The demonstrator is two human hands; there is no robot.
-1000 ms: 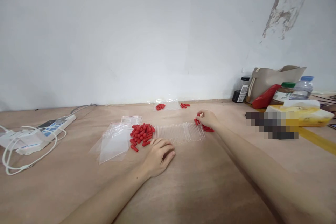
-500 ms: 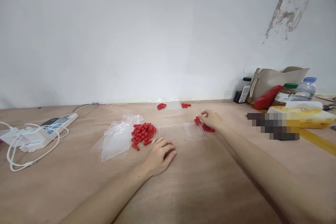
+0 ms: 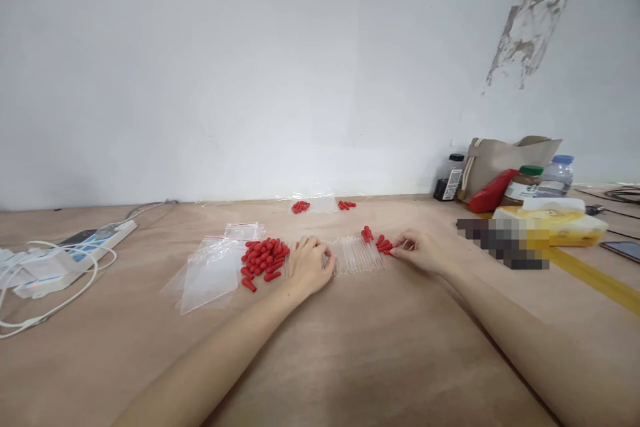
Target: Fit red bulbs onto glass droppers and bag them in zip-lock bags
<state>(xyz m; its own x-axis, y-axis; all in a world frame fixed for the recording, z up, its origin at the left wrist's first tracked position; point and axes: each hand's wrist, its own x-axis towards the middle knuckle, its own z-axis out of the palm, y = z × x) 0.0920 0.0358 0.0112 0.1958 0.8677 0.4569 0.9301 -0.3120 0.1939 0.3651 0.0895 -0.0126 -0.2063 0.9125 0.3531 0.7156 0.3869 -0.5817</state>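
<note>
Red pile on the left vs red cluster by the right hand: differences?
Red pile is a heap of many pieces; red cluster has only a few.
Red pile lies beside clear bags; red cluster lies beside the right hand.
Shared: red, elongated pieces on the table.

Clear tubes [image 3: 353, 253] are partly covered by the left hand [image 3: 309, 265] as the right hand [image 3: 419, 251] is held close to a few red caps [image 3: 384, 244]; plastic bags [image 3: 207, 277] are spread beside a larger red pile [image 3: 263, 257].

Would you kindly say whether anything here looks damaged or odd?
Yes: on the wall at upper right, a patch looks peeled and brownish against smooth paint. Near the yellow tissue pack, a pixelated block hides something.
</note>
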